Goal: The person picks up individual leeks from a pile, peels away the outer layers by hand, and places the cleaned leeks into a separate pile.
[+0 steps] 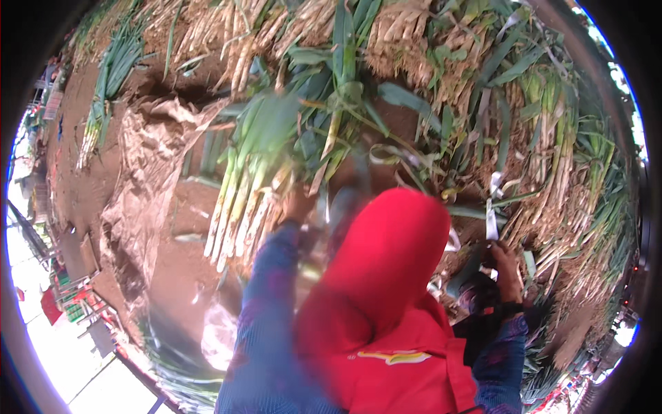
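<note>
A bundle of leeks [249, 181], with white stems toward me and green leaves away, lies left of centre. My left hand [298, 203] is against the right side of its stems. That hand is blurred and its fingers are mostly hidden, so its grip does not show. Farther right, my right hand [507, 265] is closed at the near end of a narrow, shiny pale strip [491, 219]. Whether the strip is a blade or a tie I cannot make out. Red cloth [393, 255] over my bent leg fills the space between my arms.
More leeks [400, 38] with earthy roots lie in rows along the far side, and others [552, 214] are piled at right. A small leek bunch [103, 96] lies far left. Crumpled brown sheeting [141, 179] covers soil at left. A clear plastic bag [219, 334] sits near my left forearm.
</note>
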A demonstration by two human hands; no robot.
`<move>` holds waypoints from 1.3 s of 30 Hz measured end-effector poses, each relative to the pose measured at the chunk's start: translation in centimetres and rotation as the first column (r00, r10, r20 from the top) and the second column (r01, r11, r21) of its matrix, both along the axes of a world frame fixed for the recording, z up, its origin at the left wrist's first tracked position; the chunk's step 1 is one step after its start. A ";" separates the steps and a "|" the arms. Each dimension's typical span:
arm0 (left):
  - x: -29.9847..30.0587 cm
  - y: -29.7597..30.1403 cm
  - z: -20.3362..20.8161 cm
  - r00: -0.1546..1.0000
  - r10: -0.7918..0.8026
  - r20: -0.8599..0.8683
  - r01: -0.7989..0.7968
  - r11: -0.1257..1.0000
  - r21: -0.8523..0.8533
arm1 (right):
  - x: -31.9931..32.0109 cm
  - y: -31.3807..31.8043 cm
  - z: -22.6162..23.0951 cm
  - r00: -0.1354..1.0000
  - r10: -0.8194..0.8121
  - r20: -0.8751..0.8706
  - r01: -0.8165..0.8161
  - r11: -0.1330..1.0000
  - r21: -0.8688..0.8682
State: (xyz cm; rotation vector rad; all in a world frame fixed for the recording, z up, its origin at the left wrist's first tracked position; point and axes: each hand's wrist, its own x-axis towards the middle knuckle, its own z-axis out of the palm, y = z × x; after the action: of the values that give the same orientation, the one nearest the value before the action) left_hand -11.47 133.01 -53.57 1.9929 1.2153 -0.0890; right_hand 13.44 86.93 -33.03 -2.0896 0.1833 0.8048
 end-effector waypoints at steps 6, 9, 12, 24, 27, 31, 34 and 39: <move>2.9 -1.5 1.9 0.999 0.032 -0.019 -0.031 0.998 0.048 | -0.4 2.6 1.5 0.998 0.034 -0.044 -0.029 0.993 0.110; 1.9 0.4 3.9 0.949 -0.312 0.036 0.309 0.948 0.077 | -0.7 3.9 2.8 0.997 0.058 -0.054 -0.052 0.994 0.092; 0.8 3.1 8.9 0.941 -0.170 0.292 0.248 0.934 -0.257 | -1.2 4.6 3.6 0.995 0.078 -0.057 -0.065 0.978 0.199; 13.1 -10.4 37.3 0.547 0.280 0.789 0.743 0.273 -0.612 | -2.4 1.9 6.4 0.997 0.056 0.060 -0.075 0.912 0.403; 13.9 -21.7 36.6 0.746 -0.109 0.656 0.625 0.456 -0.634 | -2.2 0.9 6.8 0.987 -0.072 -0.142 0.136 0.848 0.512; 11.9 -33.0 32.6 0.902 -0.263 0.341 0.406 0.258 -0.877 | -2.4 -0.9 6.2 0.890 0.124 -0.439 0.271 0.631 0.727; 10.1 -35.2 28.7 0.802 -0.441 0.402 0.456 0.017 -0.890 | -3.5 -2.3 4.9 0.803 0.233 -0.549 0.181 0.782 0.596; 12.1 -29.9 24.3 0.609 -0.635 0.475 0.719 0.189 -0.669 | -5.3 -3.4 3.6 0.756 0.076 -0.650 0.408 0.721 0.560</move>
State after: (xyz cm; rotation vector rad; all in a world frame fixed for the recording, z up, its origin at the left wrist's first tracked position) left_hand 0.64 103.09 -29.26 1.4321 -0.0240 -0.8656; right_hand 8.11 83.58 -29.45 -1.0169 0.3873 1.2233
